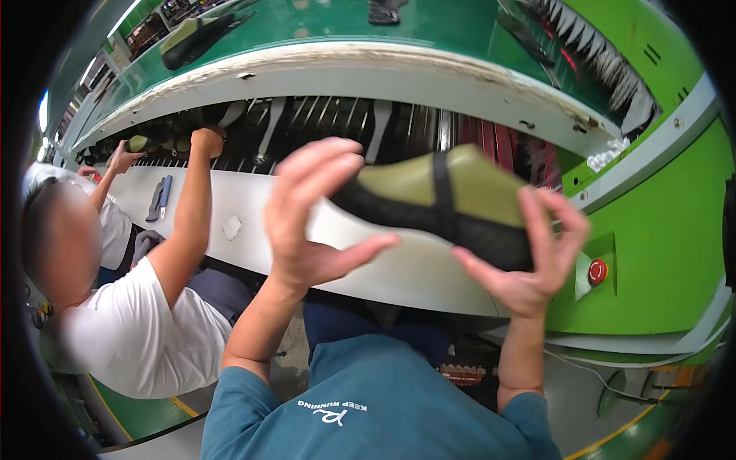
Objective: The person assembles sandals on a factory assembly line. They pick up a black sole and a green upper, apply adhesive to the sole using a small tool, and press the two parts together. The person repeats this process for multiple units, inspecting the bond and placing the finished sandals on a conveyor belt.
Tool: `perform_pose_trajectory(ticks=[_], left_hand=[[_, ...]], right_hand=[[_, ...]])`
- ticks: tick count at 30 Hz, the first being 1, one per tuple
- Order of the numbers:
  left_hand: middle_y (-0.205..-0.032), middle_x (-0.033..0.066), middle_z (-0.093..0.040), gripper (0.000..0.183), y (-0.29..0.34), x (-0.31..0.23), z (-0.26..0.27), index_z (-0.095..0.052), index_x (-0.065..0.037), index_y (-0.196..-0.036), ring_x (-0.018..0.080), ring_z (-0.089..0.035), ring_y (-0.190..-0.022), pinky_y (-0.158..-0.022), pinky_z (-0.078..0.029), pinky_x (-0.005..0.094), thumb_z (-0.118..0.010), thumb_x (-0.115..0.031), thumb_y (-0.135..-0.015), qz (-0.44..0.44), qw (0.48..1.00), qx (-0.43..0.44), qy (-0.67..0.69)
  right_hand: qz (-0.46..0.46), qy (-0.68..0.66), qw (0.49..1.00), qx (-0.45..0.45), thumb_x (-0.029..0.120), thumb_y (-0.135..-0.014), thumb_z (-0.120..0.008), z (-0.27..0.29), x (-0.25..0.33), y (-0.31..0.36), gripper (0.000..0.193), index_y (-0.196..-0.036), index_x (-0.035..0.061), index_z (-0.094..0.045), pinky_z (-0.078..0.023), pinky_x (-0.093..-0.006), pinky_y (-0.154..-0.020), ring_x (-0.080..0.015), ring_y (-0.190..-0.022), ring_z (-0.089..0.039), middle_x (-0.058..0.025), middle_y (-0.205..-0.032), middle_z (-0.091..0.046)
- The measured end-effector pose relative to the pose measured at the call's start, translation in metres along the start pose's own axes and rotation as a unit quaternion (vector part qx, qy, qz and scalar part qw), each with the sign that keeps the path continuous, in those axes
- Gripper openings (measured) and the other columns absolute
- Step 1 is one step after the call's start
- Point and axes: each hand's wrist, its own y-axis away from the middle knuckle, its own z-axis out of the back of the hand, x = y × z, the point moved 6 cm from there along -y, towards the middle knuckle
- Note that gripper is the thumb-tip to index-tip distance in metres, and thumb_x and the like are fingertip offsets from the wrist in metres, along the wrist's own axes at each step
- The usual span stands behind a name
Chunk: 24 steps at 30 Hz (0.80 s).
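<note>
In front of my chest an olive-green shoe last (483, 184) is held up on its side. A black sole (491, 241) lies along its lower edge, and a black band (442, 184) runs around its middle. My right hand (537, 253) grips its right end, thumb below and fingers above. At the left end is my left hand (310, 222), its fingers spread and thumb stretched out. It is slightly blurred, and whether its fingertips touch the sole's tip I cannot tell.
Behind the white ledge (253, 199) runs a roller conveyor (314, 123) carrying several black soles. A co-worker in a white shirt (146, 330) reaches over it at left. A green machine (652, 284) with a red button (597, 271) stands at right. A green belt (322, 23) passes above, bearing shoe parts.
</note>
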Motion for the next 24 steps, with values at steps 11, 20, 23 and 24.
perform_pose_trajectory(ticks=[11, 20, 23, 24], left_hand=[[-0.124, 0.0119, -0.072, 0.031, 0.193, 0.177, -0.007, -0.074, -0.006, -0.114, 0.0348, -0.066, -0.117, -0.098, -0.054, 0.0465, -0.087, -0.017, -0.088, 0.291, 0.942, 0.097, -0.14], [-0.123, 0.0093, -0.071, 0.026, 0.205, 0.193, -0.015, -0.075, -0.006, -0.106, 0.0352, -0.063, -0.124, -0.106, -0.051, 0.0482, -0.087, -0.016, -0.086, 0.34, 0.928, 0.123, -0.094], [-0.116, 0.0088, -0.072, 0.022, 0.197, 0.186, 0.0, -0.076, -0.005, -0.105, 0.0326, -0.068, -0.112, -0.095, -0.054, 0.045, -0.086, -0.014, -0.088, 0.308, 0.938, 0.101, -0.125], [-0.113, 0.0088, -0.074, 0.019, 0.199, 0.183, 0.003, -0.076, -0.005, -0.104, 0.0301, -0.07, -0.106, -0.091, -0.056, 0.0422, -0.085, -0.011, -0.089, 0.356, 0.93, 0.069, -0.059]], right_hand=[[0.202, 0.188, 0.881, -0.384, 0.053, -0.08, -0.096, -0.1, 0.082, -0.316, 0.073, -0.135, 0.0129, -0.071, -0.055, -0.0468, -0.108, -0.0302, -0.124, -0.06, -0.0109, -0.133, -0.062], [0.113, 0.078, 0.957, 0.254, 0.028, -0.092, -0.086, -0.42, 0.021, -0.349, 0.049, -0.14, 0.0255, -0.077, -0.055, -0.0441, -0.115, -0.029, -0.14, -0.064, -0.0023, -0.153, -0.062], [0.143, 0.045, 0.956, 0.252, 0.022, -0.098, -0.077, -0.441, 0.045, -0.356, 0.041, -0.138, 0.0265, -0.079, -0.055, -0.0448, -0.116, -0.0302, -0.137, -0.065, 0.0007, -0.157, -0.059], [0.149, 0.033, 0.955, 0.254, 0.021, -0.099, -0.075, -0.447, 0.044, -0.352, 0.039, -0.137, 0.0266, -0.079, -0.055, -0.0451, -0.116, -0.0307, -0.136, -0.066, 0.0011, -0.158, -0.059]])
